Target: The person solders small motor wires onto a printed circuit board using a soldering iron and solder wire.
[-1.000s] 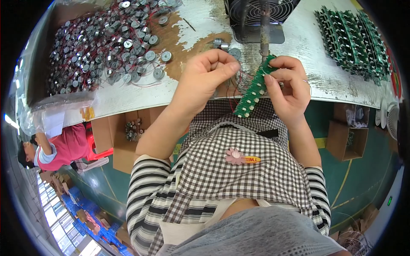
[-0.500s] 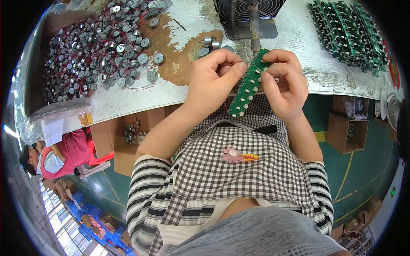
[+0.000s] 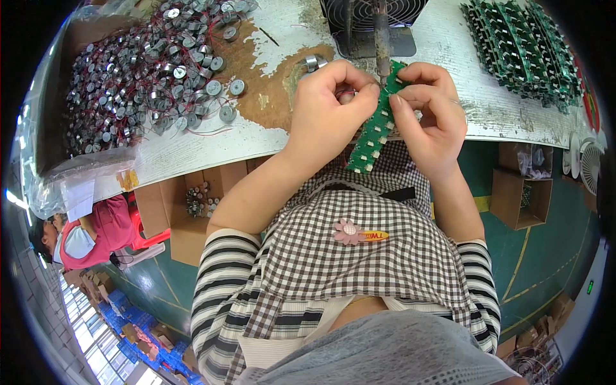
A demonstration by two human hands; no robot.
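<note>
A strip of green circuit board (image 3: 371,142) with small white connectors lies slanted between my hands, its far end under the tip of an upright metal rod like a soldering iron (image 3: 382,42). My right hand (image 3: 433,119) pinches the board's right edge near that far end. My left hand (image 3: 333,109) is closed at the board's left edge, thumb and forefinger together close to the rod's tip. A small round metal part (image 3: 346,97) shows in the gap of its curled fingers; whether the fingers grip it or a thin wire is hidden. Another silver cylindrical part (image 3: 312,63) rests just beyond.
A large heap of round metal parts with red wires (image 3: 160,77) covers the table's left. Stacked green boards (image 3: 523,51) lie at the far right. A black fan (image 3: 375,16) stands behind the rod. Cardboard boxes (image 3: 521,199) sit below the table; another person (image 3: 96,234) is at left.
The board has shifted slightly away from me under the rod's tip. My left hand has moved a little right and turned, now covering some of the small parts behind it.
</note>
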